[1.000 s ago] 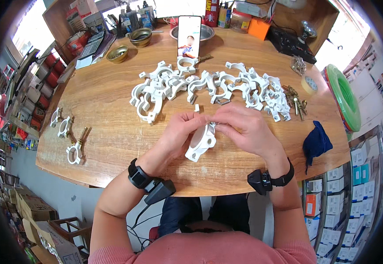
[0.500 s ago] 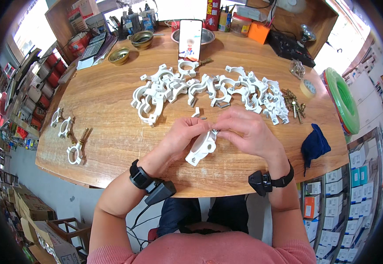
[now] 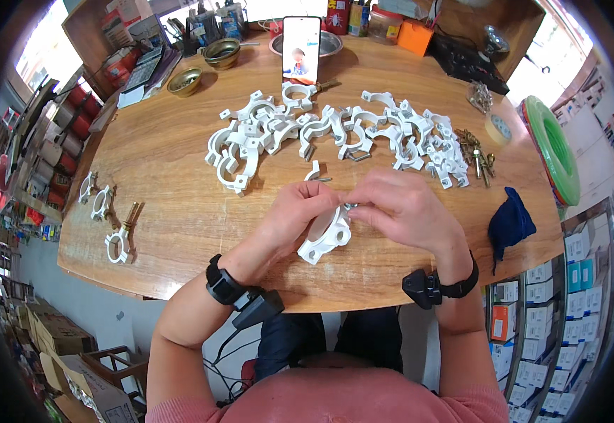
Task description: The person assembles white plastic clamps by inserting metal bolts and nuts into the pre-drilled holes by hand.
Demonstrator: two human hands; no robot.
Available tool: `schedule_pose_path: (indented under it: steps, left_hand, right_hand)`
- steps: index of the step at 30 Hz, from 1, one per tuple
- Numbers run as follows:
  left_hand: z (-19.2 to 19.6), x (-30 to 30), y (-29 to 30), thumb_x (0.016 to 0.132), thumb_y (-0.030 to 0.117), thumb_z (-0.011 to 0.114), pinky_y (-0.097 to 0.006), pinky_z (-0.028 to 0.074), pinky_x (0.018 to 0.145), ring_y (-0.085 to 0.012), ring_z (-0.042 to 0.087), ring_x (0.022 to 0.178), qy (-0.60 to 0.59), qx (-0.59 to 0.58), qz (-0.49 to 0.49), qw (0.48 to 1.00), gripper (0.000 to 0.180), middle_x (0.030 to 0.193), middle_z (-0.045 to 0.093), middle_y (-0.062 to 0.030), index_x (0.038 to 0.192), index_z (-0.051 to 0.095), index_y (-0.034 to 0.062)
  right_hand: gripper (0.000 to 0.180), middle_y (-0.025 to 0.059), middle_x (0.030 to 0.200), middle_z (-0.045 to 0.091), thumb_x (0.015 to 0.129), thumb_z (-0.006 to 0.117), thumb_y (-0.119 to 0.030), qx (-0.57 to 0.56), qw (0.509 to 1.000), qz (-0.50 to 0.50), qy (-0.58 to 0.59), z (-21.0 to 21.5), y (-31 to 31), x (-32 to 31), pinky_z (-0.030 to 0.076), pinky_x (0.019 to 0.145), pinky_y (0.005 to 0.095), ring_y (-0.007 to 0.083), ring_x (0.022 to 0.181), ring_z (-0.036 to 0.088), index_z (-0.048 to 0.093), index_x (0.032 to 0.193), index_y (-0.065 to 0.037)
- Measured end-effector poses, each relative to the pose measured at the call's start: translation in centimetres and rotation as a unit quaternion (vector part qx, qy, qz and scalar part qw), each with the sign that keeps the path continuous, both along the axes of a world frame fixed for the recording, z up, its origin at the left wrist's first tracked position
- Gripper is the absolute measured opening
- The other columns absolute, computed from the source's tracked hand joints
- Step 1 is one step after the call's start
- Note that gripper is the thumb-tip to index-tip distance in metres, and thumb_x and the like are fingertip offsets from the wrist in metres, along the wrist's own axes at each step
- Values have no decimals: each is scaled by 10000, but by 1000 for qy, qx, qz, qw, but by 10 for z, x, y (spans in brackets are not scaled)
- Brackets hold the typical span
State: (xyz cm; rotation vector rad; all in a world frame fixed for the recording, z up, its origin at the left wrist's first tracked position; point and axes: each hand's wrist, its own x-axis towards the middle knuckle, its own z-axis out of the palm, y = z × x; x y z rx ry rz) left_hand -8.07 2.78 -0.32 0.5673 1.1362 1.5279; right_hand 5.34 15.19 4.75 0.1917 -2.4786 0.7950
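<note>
Close to the table's front edge, my left hand (image 3: 287, 217) is closed on a white plastic pipe clamp (image 3: 326, 240), gripping its upper end between thumb and fingers. My right hand (image 3: 407, 210) pinches a small metal screw (image 3: 351, 206) at that same end; the fingers partly hide it. Just beyond my hands lie a loose white clamp half (image 3: 313, 170) and a short screw. A heap of white clamp parts (image 3: 250, 137) spreads across the table behind, with some screws among them.
Three clamps with brass-coloured bolts (image 3: 117, 245) lie at the left. More brass-coloured bolts (image 3: 477, 156), a tape roll (image 3: 498, 130) and a dark blue cloth bag (image 3: 510, 225) are at the right. A phone (image 3: 300, 49) stands upright at the back, near brass-coloured bowls (image 3: 185, 82).
The view has shifted slightly, so the table's things sit a little higher. My fingers have moved slightly at the screw; both hands keep their hold on the clamp and screw.
</note>
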Motion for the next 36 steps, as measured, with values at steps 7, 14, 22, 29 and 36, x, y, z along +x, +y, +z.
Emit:
schedule_pose_path:
  steps: [7,14,22,29,36]
  left_hand:
    - [0,0,1,795,125,560,-204,416,445,-82,524,519,-24,11,2,1000,130,645,570,-38,730,562,13]
    - [1,-3,-4,856,229,497,-214,491,564,-121,587,629,-22,32,-47,998,268,786,606,-82,915,551,-26]
    - [-5,-11,-3,861,212,487,-224,498,581,-145,601,642,-15,27,-58,998,283,799,613,-113,973,540,-42]
    - [2,-4,5,866,213,474,-224,498,570,-140,599,634,-5,41,-33,999,276,789,614,-95,961,548,-35]
    - [-1,2,-7,814,208,538,-213,463,489,-118,568,550,-4,-7,0,1000,209,687,597,-61,831,566,2]
  right_hand:
    - [172,95,718,548,694,629,-57,21,1000,3,-15,1,3,1,434,569,321,258,655,538,608,864,-42]
    - [182,97,744,557,707,610,-42,4,999,14,28,-6,1,-2,442,587,311,252,682,544,612,889,-40]
    - [128,91,736,552,691,618,-39,5,998,23,58,-15,5,-7,435,591,325,249,685,544,598,817,-24]
    - [131,92,736,551,685,615,-34,43,992,51,111,-12,13,-8,439,591,319,249,693,544,595,814,-18]
    - [124,81,743,570,690,642,-63,44,999,26,17,-3,-1,0,441,607,295,219,685,547,615,807,-34]
